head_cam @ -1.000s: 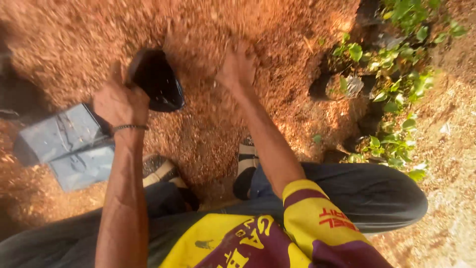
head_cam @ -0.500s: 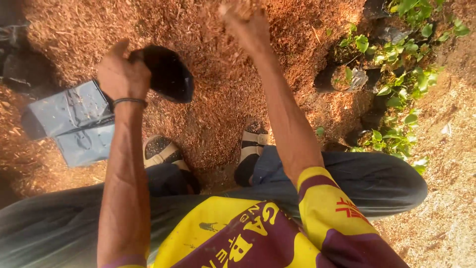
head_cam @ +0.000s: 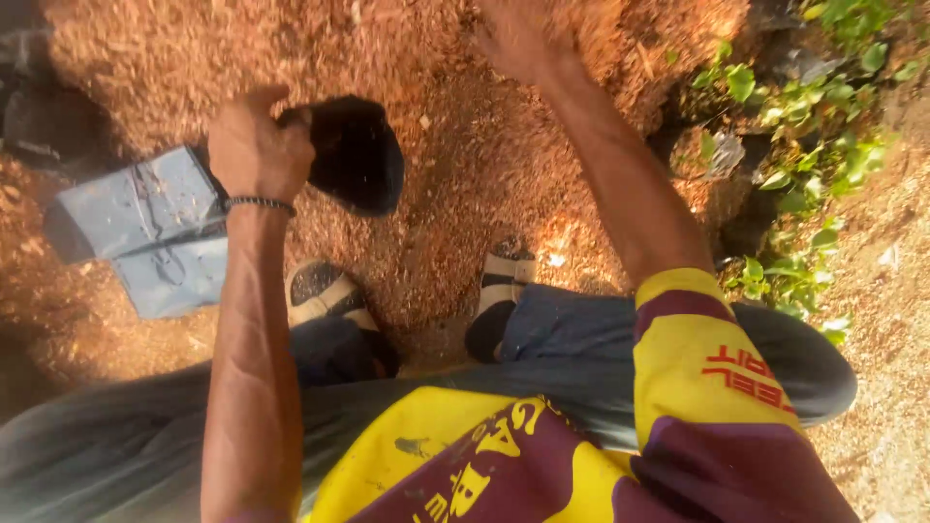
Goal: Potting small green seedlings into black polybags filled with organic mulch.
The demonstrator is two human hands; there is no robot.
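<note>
Far left: flat grey plastic sacks [head_cam: 145, 228], creased and empty-looking, lying overlapped on the reddish-brown sawdust heap [head_cam: 417, 58], just beside the person's left foot.

Left hand [head_cam: 257, 150]: fingers curled tight round the rim of a soft black plastic bag [head_cam: 354, 155], thumb up, wrist banded with a dark beaded bracelet [head_cam: 260, 203]. The bag hangs above the sawdust with its mouth pulled open towards the heap, apparently so loose material can go in.

Centre: two tan strapped sandals [head_cam: 504, 276], feet planted apart on the sawdust, the person bent over them.

Right hand [head_cam: 518, 39]: stretched forward into the heap, fingers spread and partly sunk in shavings; whether it encloses any I cannot tell.

Far right: green leafy seedlings [head_cam: 790, 155] in dark soil-filled bags, well apart from the hands.
</note>
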